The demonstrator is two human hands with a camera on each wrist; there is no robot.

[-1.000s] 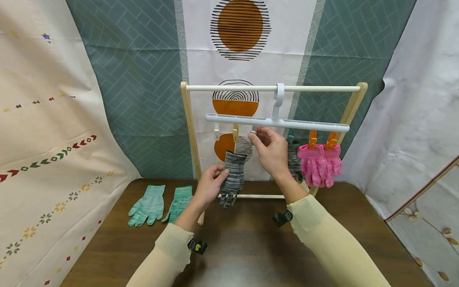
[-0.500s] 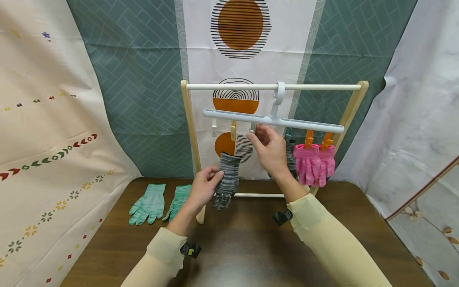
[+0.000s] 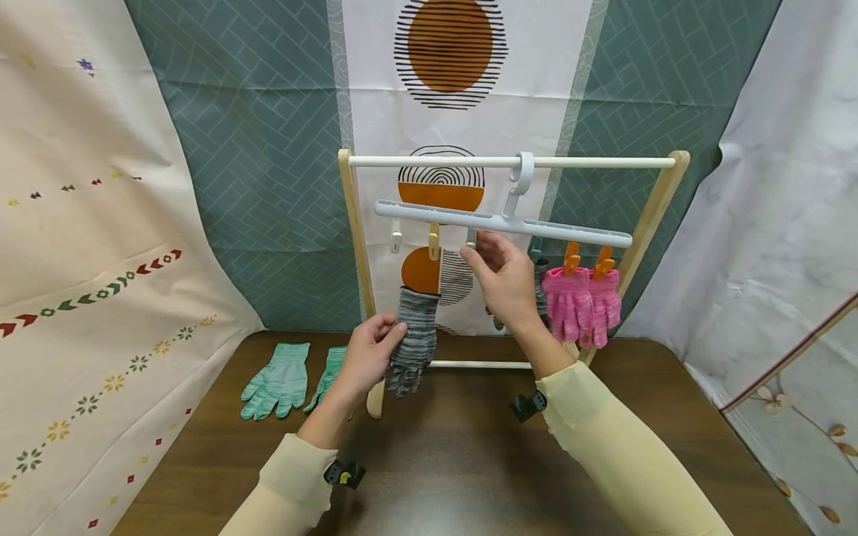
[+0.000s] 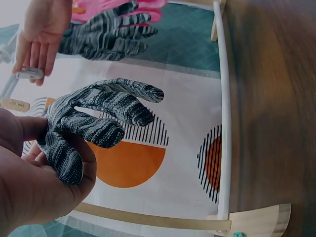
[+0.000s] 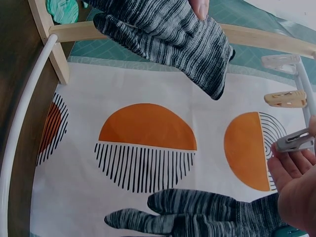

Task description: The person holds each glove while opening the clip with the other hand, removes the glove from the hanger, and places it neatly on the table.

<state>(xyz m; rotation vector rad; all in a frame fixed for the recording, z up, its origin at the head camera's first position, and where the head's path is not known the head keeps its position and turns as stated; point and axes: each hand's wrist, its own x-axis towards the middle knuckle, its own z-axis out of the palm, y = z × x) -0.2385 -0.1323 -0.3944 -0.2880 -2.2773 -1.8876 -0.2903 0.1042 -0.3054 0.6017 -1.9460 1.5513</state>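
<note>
My left hand (image 3: 369,353) pinches a black-and-grey striped knit glove (image 3: 417,331) along its side, cuff up and fingers hanging down. In the left wrist view that glove's fingers spread out past my thumb. My right hand (image 3: 506,279) pinches a grey clip (image 5: 294,141) under the pale hanger (image 3: 496,222), between thumb and fingers. The held glove is apart from this clip, below and left of it. Beside the grey clip hang a yellow clip (image 3: 434,242) and a white clip (image 3: 396,237), both bare. A second striped glove (image 5: 207,215) hangs behind my right hand, partly hidden.
Two pink gloves (image 3: 567,301) hang from orange clips (image 3: 571,259) at the hanger's right end. The hanger hooks over the rack's top bar (image 3: 429,161). Two green gloves (image 3: 276,381) lie on the brown table (image 3: 469,461) at the left, one partly behind my left arm.
My left hand has carried the striped glove left and slightly down, away from the clip. The hanger and the pink gloves have shifted left. My right hand stays at the grey clip.
</note>
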